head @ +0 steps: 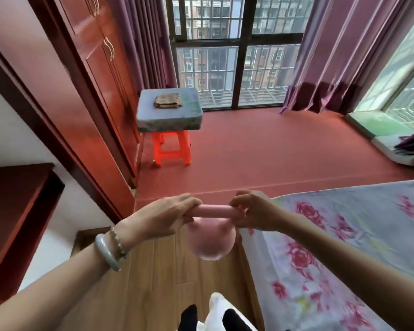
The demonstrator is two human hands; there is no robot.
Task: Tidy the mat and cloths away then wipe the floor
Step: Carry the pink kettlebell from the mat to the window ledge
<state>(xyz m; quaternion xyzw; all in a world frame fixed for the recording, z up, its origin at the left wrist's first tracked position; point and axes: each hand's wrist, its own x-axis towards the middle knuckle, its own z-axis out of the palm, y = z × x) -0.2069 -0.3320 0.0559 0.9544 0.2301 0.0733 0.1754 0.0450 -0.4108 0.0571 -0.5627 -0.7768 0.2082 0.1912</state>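
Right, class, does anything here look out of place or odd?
The blue mat overhangs the small orange stool beneath it, with a folded brown cloth on top, so the stack looks top-heavy. Nothing looks spilled or damaged.

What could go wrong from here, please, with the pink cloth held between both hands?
The pink cloth is gripped only at its rolled top edge by the left hand and right hand; a loosened grip could drop it on the wooden floor. The folded mat overhangs the orange stool, brown cloth on top; a bump might topple both.
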